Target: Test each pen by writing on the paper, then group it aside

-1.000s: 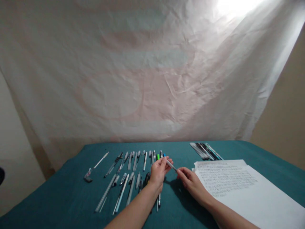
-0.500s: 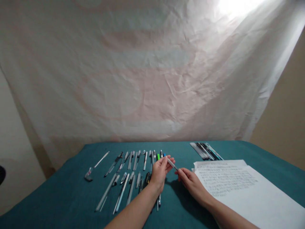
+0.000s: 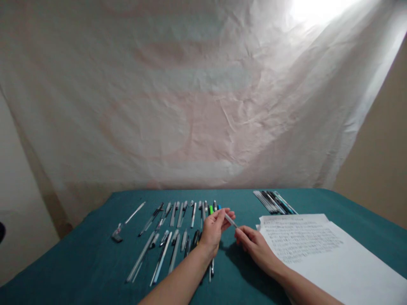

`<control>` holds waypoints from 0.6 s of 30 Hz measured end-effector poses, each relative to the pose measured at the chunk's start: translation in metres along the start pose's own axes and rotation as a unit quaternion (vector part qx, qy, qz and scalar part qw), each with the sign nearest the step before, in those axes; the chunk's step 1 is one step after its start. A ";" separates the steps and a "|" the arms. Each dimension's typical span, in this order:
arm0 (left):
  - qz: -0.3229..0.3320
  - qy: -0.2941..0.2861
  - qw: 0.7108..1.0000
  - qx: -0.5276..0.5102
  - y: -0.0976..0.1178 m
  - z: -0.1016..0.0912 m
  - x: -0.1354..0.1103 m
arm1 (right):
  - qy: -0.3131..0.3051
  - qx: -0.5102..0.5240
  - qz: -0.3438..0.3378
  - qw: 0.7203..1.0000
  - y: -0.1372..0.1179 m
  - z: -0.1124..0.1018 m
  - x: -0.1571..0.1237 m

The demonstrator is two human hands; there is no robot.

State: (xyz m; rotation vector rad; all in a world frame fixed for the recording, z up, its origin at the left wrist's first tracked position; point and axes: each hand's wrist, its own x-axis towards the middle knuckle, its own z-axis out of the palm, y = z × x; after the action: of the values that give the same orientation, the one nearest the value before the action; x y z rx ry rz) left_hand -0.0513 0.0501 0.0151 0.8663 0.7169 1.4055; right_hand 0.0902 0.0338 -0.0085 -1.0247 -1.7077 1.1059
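Note:
Between my two hands, above the table, is a slim pale pen barrel (image 3: 230,220). My left hand (image 3: 214,226) pinches its upper left end, with the other fingers extended past it. The fingertips of my right hand (image 3: 252,243) close on its lower right end. Which end carries the tip I cannot make out. Left of my hands, two rows of pens, caps and pen parts lie on the cloth, among them a light-blue pen (image 3: 163,258) and a bright green one (image 3: 211,209). My left forearm hides some of the near row.
Handwritten paper sheets (image 3: 349,271) lie at the right, beside my right forearm. Behind them is a tight row of pens (image 3: 274,202). At far left lie a white refill (image 3: 135,212) and a dark-tipped clear piece (image 3: 116,235). Teal cloth (image 3: 95,271) covers the table; a pale sheet (image 3: 203,106) hangs behind.
Almost nothing differs. Both hands keep hold of the pen barrel, which has shifted very slightly to the right and tilted a little.

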 end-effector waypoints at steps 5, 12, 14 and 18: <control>-0.007 -0.018 1.000 -0.003 0.002 0.000 0.001 | -0.037 0.020 0.025 0.999 -0.006 -0.002 -0.002; 0.005 -0.004 1.000 0.004 -0.001 -0.002 0.002 | 0.057 -0.006 -0.032 0.998 0.004 -0.001 0.001; 0.006 -0.005 1.000 0.011 -0.002 -0.002 0.002 | 0.048 -0.006 -0.016 0.999 0.006 0.000 0.001; 0.014 -0.016 1.000 0.019 -0.001 -0.001 0.001 | -0.003 0.019 0.004 1.000 0.003 0.000 0.001</control>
State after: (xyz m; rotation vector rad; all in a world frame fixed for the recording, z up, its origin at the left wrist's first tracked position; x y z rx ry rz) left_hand -0.0516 0.0515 0.0135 0.9295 0.7115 1.4048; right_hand 0.0909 0.0352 -0.0114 -1.0060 -1.6826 1.1442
